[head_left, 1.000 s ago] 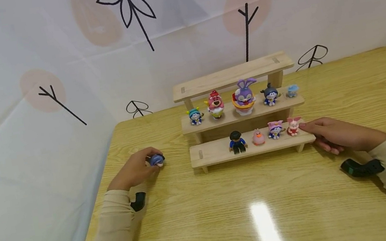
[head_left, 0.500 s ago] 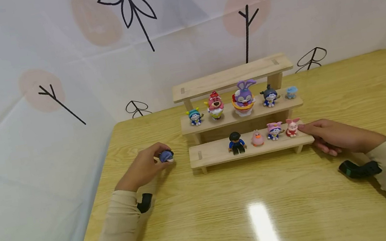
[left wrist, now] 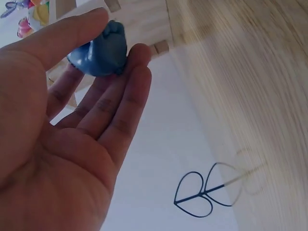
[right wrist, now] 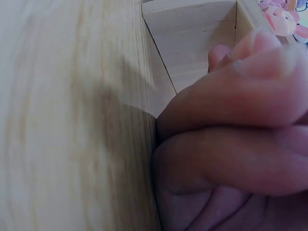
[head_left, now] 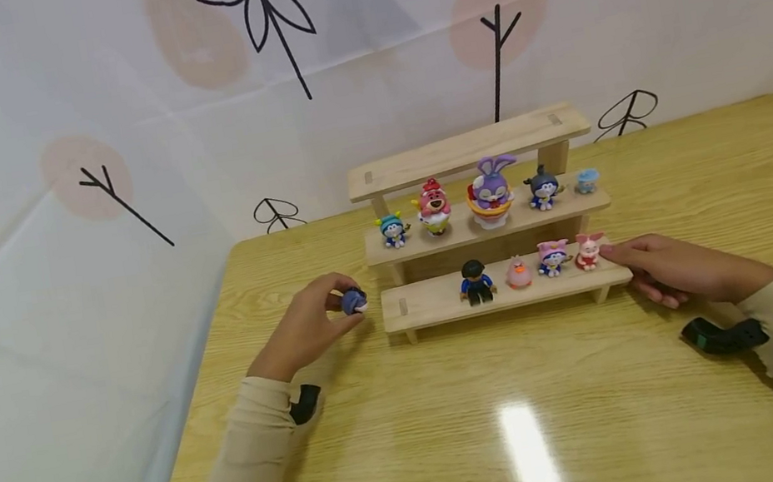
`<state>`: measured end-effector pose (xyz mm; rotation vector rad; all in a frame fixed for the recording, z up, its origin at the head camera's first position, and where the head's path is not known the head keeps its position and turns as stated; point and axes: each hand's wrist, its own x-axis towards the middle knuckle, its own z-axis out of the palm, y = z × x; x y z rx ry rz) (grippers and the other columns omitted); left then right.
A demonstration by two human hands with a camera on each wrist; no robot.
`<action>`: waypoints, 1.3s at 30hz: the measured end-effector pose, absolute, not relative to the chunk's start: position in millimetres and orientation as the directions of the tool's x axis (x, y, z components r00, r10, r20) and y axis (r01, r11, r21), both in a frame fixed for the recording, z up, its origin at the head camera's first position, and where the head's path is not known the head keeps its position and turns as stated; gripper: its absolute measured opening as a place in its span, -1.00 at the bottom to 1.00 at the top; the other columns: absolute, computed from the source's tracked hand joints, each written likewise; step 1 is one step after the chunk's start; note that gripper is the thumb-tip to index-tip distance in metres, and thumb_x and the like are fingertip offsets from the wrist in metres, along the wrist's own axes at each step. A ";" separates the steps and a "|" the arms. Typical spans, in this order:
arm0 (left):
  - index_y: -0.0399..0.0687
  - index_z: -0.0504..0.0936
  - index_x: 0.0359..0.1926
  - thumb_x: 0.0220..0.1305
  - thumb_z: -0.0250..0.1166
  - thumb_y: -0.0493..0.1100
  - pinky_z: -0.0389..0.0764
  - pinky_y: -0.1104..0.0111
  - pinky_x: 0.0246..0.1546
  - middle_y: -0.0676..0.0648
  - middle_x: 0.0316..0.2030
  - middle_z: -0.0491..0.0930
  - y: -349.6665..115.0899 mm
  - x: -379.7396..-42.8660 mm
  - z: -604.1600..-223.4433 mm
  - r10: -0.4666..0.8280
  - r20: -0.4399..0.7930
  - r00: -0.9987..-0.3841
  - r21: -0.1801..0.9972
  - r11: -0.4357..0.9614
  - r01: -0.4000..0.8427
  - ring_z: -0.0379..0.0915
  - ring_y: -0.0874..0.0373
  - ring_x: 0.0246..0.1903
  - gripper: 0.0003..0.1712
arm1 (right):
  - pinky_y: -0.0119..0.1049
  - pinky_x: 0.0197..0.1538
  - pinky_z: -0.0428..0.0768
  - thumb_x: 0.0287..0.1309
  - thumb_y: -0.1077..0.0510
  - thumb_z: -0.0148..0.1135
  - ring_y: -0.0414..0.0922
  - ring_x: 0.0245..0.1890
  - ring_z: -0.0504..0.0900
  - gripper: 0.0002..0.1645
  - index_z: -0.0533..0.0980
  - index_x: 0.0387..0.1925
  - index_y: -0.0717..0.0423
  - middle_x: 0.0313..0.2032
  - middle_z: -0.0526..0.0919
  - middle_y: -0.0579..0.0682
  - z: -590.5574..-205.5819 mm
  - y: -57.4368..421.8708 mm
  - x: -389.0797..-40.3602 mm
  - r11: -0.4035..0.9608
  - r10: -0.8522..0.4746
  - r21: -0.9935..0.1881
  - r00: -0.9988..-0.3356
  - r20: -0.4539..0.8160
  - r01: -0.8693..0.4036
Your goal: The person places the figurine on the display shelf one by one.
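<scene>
My left hand [head_left: 310, 320] pinches a small blue toy figurine [head_left: 353, 301] between thumb and fingers, just left of the tiered wooden display shelf [head_left: 426, 299]. In the left wrist view the figurine [left wrist: 103, 52] is rounded and glossy blue, partly covered by the thumb. At the other end, my right hand [head_left: 680, 270] holds the right end of the lowest step, right beside a pink piglet figurine [head_left: 588, 253]. The right wrist view shows its fingers [right wrist: 231, 96] curled near the tabletop at the shelf's end.
The lowest step also bears a black-haired toy figure [head_left: 476, 283], a pink bird [head_left: 517, 274] and a pink-hatted figurine [head_left: 553, 258]. On the middle step stand several more, among them a purple rabbit [head_left: 491, 192] and a red bear [head_left: 433, 206]. A patterned cloth [head_left: 378, 91] hangs behind.
My left hand has moved right with the blue figurine, closer to the shelf's left end. The right hand has stayed at the shelf's right end.
</scene>
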<state>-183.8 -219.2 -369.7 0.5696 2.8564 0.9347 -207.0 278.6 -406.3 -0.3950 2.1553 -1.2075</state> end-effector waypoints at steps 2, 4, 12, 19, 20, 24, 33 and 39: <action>-0.03 0.53 0.08 0.27 0.42 -0.19 0.69 0.20 -0.02 -0.02 -0.03 0.60 -216.4 -182.5 -368.6 0.381 0.068 -0.922 0.579 0.738 0.347 0.66 0.10 -0.05 -0.61 | -0.21 -0.67 0.46 0.58 -0.28 -0.42 -0.26 -0.77 0.33 -0.22 0.41 -0.06 0.35 -0.71 0.42 -0.12 -406.5 278.6 -207.2 0.534 -0.535 -0.845 -0.757 -0.376 0.043; -0.03 0.52 0.10 0.28 0.42 -0.16 0.69 0.19 -0.02 -0.01 -0.03 0.61 -213.3 -181.6 -368.0 0.387 0.094 -0.917 0.571 0.734 0.368 0.66 0.11 -0.05 -0.60 | -0.21 -0.67 0.46 0.58 -0.28 -0.43 -0.26 -0.77 0.34 -0.23 0.41 -0.09 0.35 -0.71 0.42 -0.12 -406.7 278.6 -207.2 0.531 -0.537 -0.846 -0.755 -0.376 0.044; -0.02 0.55 0.13 0.26 0.43 -0.02 0.65 0.21 -0.06 0.03 -0.09 0.65 -195.1 -182.1 -365.7 0.435 0.184 -0.881 0.494 0.734 0.466 0.60 0.15 -0.10 -0.53 | -0.22 -0.67 0.45 0.58 -0.29 -0.44 -0.26 -0.77 0.34 -0.23 0.40 -0.13 0.34 -0.70 0.42 -0.12 -407.6 279.1 -207.2 0.537 -0.537 -0.842 -0.750 -0.386 0.050; -0.07 0.57 0.15 0.24 0.45 -0.02 0.64 0.19 -0.16 0.02 -0.07 0.64 -176.1 -182.8 -366.4 0.462 0.239 -0.854 0.498 0.696 0.517 0.56 0.09 -0.15 -0.49 | -0.23 -0.67 0.46 0.58 -0.27 -0.43 -0.26 -0.77 0.33 -0.24 0.41 -0.04 0.34 -0.70 0.42 -0.12 -407.2 278.5 -209.1 0.540 -0.524 -0.841 -0.764 -0.377 0.045; -0.08 0.56 0.17 0.25 0.45 -0.02 0.64 0.21 -0.17 0.02 -0.06 0.64 -173.1 -183.2 -366.7 0.469 0.242 -0.849 0.503 0.688 0.523 0.55 0.11 -0.16 -0.48 | -0.23 -0.67 0.46 0.59 -0.26 -0.43 -0.26 -0.78 0.33 -0.24 0.41 -0.02 0.34 -0.70 0.42 -0.12 -407.6 278.6 -209.5 0.538 -0.524 -0.842 -0.765 -0.375 0.044; -0.11 0.51 0.24 0.28 0.42 -0.05 0.64 0.29 -0.17 0.01 -0.03 0.63 -161.7 -184.6 -368.3 0.505 0.246 -0.827 0.510 0.658 0.554 0.53 0.18 -0.16 -0.43 | -0.22 -0.67 0.45 0.60 -0.23 -0.44 -0.26 -0.78 0.33 -0.26 0.40 0.00 0.34 -0.70 0.41 -0.12 -409.7 279.3 -210.5 0.534 -0.526 -0.845 -0.767 -0.368 0.040; -0.14 0.51 0.23 0.27 0.42 -0.14 0.65 0.43 -0.11 -0.03 -0.01 0.62 -149.3 -183.2 -372.8 0.544 0.261 -0.797 0.518 0.618 0.592 0.56 0.22 -0.12 -0.47 | -0.23 -0.66 0.46 0.58 -0.27 -0.43 -0.26 -0.77 0.34 -0.24 0.40 -0.01 0.33 -0.70 0.43 -0.12 -409.5 279.2 -209.7 0.548 -0.516 -0.835 -0.767 -0.381 0.046; -0.13 0.51 0.23 0.24 0.44 -0.18 0.65 0.46 -0.13 -0.08 0.04 0.58 -145.7 -181.4 -375.0 0.561 0.253 -0.788 0.525 0.605 0.599 0.58 0.18 -0.13 -0.45 | -0.22 -0.65 0.47 0.57 -0.30 -0.42 -0.26 -0.77 0.34 -0.23 0.40 -0.01 0.32 -0.68 0.43 -0.12 -408.0 278.7 -208.5 0.551 -0.511 -0.833 -0.771 -0.380 0.045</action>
